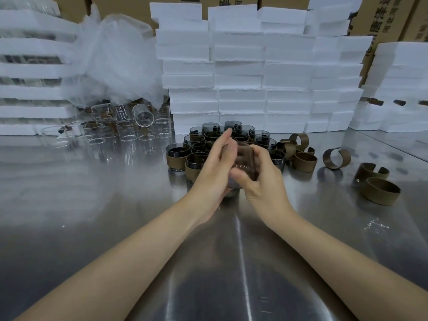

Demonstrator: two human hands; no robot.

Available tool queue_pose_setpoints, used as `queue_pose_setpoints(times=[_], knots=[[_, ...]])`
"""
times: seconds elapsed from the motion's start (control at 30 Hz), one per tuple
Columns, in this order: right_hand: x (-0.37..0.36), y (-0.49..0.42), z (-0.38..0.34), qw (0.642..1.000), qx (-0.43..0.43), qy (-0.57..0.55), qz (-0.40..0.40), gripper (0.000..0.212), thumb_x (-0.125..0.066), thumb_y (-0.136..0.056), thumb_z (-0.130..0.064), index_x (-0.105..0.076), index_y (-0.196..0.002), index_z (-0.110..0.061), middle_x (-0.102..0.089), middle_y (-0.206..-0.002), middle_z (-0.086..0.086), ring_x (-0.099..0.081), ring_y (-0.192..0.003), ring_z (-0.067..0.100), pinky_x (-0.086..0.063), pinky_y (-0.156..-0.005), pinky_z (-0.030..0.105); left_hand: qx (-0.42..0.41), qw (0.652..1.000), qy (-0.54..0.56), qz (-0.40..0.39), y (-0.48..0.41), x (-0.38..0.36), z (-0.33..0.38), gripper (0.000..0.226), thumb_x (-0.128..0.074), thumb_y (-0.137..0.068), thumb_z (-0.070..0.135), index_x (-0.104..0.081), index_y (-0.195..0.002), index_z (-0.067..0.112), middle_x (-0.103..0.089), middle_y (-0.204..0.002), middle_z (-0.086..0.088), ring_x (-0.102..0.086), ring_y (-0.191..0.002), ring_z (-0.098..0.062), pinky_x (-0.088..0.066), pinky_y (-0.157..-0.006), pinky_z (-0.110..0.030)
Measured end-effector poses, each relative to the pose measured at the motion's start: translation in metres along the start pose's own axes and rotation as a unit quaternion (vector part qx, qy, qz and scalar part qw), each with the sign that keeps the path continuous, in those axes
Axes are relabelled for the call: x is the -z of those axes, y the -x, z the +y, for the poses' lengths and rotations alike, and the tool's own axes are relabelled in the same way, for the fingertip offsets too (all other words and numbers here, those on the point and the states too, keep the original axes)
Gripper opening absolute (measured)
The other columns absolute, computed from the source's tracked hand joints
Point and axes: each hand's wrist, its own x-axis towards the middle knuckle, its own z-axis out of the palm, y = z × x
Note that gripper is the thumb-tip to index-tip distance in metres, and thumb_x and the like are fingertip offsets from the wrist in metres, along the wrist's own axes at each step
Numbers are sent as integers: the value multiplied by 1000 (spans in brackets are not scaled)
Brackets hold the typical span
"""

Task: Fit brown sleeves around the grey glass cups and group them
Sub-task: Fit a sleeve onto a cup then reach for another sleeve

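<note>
**Item in hand.** One grey glass cup (242,156), held up off the steel table (92,205) between both hands, just in front of the finished cluster. A brown sleeve (251,171) shows around it. Motion blur hides whether the sleeve is fully seated.

**Left hand** (215,163). Fingers fairly straight and pointing away, with the palm pressed flat against the cup's side. It braces the cup and does not clasp it.

**Right hand** (261,177). Fingers and thumb curled round the cup and sleeve, gripping them.

**Sleeved cups** (178,156). A tight cluster standing upright and touching one another, just behind the hands and in front of the foam.

**Loose sleeves** (335,158). Open brown bands scattered to the right of the cluster, some beside it and others well apart toward the table's right edge.

**Other stock.** Clear glasses (129,130) at left rear, some of them tipped over. Crumpled plastic sheeting (115,54) lies above them. White foam blocks (243,77) are stacked along the back.

**Step, as judged.** The fitting of this cup looks nearly done.

**Next move, as judged.** Check that the band sits level and snug. Then set the cup upright against the near edge of the cluster without knocking its neighbours.
</note>
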Motion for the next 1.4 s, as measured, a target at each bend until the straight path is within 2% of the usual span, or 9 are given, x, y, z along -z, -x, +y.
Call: queue_pose_setpoints(times=[0.1,0.23,0.33,0.5,0.67,0.77,0.83,1.03,1.4], knots=[[0,-1,2,999,-8,-39,19,53,-49,-90,-62,-50,-126,-22,-64,-110,-14,-60,-104,-4,-48,-91,20,-65,994,-83,-12,3,-6,-7,77,-57,-59,85,-33,-129,61,-39,-152,-5,-47,-135,-19,-42,-110,-42],[4,-4,0,998,-19,-63,-10,70,-22,-96,-61,-51,-137,-12,-60,-131,1,-54,-125,11,-41,-108,36,-125,989,-82,11,4,-8,-14,77,-61,-69,63,-30,-137,42,-53,-129,26,-51,-119,11,-45,-94,-11],[15,-13,-3,994,-57,-75,47,79,-11,-95,-63,-64,-125,-13,-60,-133,-8,-52,-126,4,-37,-111,26,-87,996,-26,11,10,-13,-21,61,-57,-76,55,-39,-133,44,-49,-135,18,-59,-119,-10,-59,-80,-31],[53,-37,9,954,-104,-45,278,37,-34,-101,-27,-71,-105,-22,-65,-113,-9,-58,-111,12,-39,-99,18,-23,1000,1,-14,11,-13,-24,45,-51,-85,50,-43,-129,46,-44,-143,3,-74,-71,-27,-58,-55,-25],[90,-43,60,893,-199,-43,401,37,-40,-96,4,-57,-128,-4,-40,-136,7,-45,-116,11,-27,-91,5,11,1000,-26,-12,9,-8,-27,54,-54,-82,54,-48,-134,38,-48,-132,20,-74,-69,-28,-55,-52,-20],[98,-41,76,875,-209,-29,436,39,-47,-93,8,-51,-130,-4,-35,-139,9,-47,-112,9,-32,-91,3,17,999,-44,-6,7,-6,-27,40,-55,-82,56,-57,-120,45,-50,-143,1,-73,-63,-27,-55,-51,-21],[101,-41,79,869,-217,5,445,43,-50,-93,5,-45,-134,-8,-31,-142,7,-48,-106,5,-34,-84,-2,12,997,-78,0,7,-5,-28,47,-52,-82,58,-59,-123,35,-57,-136,-8,-70,-53,-20,-50,-43,-18],[107,-48,87,882,-292,202,310,33,-52,-91,3,-57,-124,3,-14,-157,12,-17,-143,29,-26,-117,40,56,996,-75,-4,8,-7,-27,49,-56,-80,58,-59,-123,35,-58,-132,3,-72,-58,-23,-52,-47,-18],[113,-55,100,868,-245,263,344,40,-43,-96,-6,-42,-135,6,-23,-153,14,-27,-137,32,-25,-112,36,74,993,-91,25,7,-8,-28,28,-60,-94,39,-62,-122,34,-55,-124,15,-73,-64,-31,-58,-55,-23]])
